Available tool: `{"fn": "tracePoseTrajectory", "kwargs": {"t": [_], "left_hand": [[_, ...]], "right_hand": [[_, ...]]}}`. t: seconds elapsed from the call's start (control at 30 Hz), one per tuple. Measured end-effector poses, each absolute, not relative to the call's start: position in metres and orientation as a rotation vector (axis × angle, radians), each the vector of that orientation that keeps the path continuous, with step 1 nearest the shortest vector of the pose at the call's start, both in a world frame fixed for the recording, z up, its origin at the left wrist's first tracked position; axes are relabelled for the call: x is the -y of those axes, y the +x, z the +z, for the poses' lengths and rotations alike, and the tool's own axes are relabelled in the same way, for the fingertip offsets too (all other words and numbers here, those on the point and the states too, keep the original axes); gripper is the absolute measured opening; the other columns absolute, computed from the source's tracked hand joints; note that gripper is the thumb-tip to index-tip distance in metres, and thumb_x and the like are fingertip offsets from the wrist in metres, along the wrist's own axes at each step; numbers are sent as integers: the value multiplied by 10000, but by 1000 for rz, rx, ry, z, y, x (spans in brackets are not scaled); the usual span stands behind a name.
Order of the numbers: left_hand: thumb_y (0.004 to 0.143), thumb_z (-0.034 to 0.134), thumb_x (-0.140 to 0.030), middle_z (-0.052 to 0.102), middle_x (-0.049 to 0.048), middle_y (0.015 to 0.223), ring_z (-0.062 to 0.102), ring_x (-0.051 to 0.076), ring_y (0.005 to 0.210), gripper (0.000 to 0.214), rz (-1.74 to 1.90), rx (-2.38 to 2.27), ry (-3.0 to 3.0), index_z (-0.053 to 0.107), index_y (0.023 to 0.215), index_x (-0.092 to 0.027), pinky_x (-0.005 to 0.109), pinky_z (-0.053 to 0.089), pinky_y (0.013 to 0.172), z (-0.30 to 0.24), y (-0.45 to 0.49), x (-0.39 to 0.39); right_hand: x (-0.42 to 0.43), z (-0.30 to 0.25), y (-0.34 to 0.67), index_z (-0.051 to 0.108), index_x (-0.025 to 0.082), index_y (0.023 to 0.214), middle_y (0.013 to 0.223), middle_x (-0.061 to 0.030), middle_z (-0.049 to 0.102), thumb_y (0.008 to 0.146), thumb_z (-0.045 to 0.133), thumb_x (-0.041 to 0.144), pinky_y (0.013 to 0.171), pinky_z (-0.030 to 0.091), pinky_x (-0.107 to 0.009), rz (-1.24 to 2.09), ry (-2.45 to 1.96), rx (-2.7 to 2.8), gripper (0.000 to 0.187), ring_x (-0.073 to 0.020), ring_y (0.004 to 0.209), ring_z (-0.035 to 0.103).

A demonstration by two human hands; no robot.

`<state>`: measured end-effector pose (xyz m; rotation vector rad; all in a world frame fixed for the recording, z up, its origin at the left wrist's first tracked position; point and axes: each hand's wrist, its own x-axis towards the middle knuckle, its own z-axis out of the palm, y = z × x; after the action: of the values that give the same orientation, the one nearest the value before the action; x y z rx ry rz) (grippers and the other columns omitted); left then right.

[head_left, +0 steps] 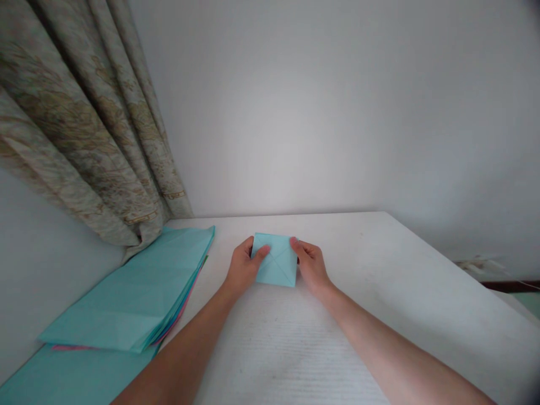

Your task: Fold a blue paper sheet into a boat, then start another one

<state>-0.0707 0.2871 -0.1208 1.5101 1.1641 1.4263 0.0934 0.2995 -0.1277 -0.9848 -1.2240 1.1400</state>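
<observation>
A small light-blue folded paper square point(276, 267) is held up between both hands near the middle of the view. Creases cross on its face. My left hand point(246, 261) grips its left edge, the thumb lying on the front and the fingers behind. At the upper right corner, my right hand point(311, 261) pinches the paper with the thumb on top. The fingers behind the paper are mostly hidden.
A stack of large light-blue paper sheets point(135, 292), with pink and darker blue edges showing, lies on the left of the white table point(358, 270). A patterned curtain point(105, 124) hangs at the left against the white wall point(295, 112).
</observation>
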Motion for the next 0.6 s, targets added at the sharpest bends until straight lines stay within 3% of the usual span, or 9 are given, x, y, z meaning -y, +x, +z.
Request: {"fn": "tracePoseTrajectory", "kwargs": {"t": [0.23,0.47,0.6], "left_hand": [[689,667,-415,538,-21,618,475,117,557,291,1413,-1101,1355,597,748,-139,232,398,522,-114,-71,-285],[676,678,-399,536,-21,602,471,112,550,275,1404,-1095,1380,588,683,-139,229,383,522,-116,-70,-286],[680,673,-400,529,-21,595,466,112,543,276,1390,-1100,1388,584,690,-139,229,377,513,-117,-70,-286]], "right_hand": [[-298,-125,91,632,158,728,626,-10,554,666,699,468,529,380,-247,1245,-911,1278,323,-128,562,464],[-299,-127,93,445,176,510,480,36,356,757,549,577,443,251,-236,1120,-968,1286,482,-92,466,309],[-297,-124,92,458,173,519,493,40,371,672,654,552,442,235,-233,1145,-1006,1314,452,-86,469,310]]}}
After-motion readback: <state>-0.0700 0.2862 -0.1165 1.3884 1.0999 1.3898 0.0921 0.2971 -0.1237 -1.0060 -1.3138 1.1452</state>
